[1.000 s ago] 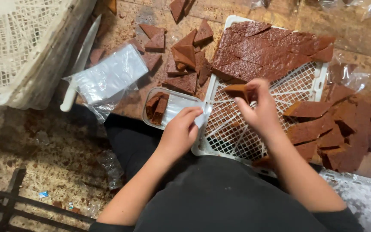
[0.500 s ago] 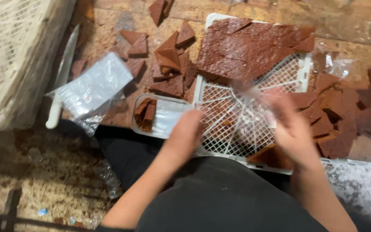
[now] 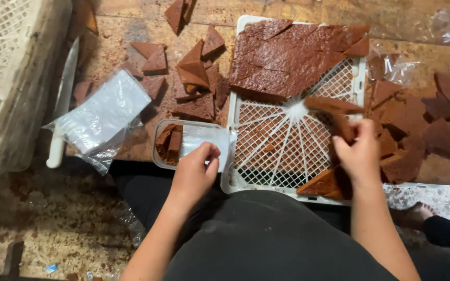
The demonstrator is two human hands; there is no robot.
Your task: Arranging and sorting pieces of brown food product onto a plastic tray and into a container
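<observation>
Your right hand has moved out over the white tray's right edge, pinching a brown slice — thin, floppy, easily torn. Your left hand grips the clear box left of it.

Ahead of the left hand the bare white mesh tray lies open; brown slab pieces crowd beyond.

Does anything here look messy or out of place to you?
Yes. Brown triangular pieces lie scattered straight on the worn wooden board instead of on the white lattice tray. A white-handled knife lies loose at the board's left edge, and crumbs and scraps litter the floor.
</observation>
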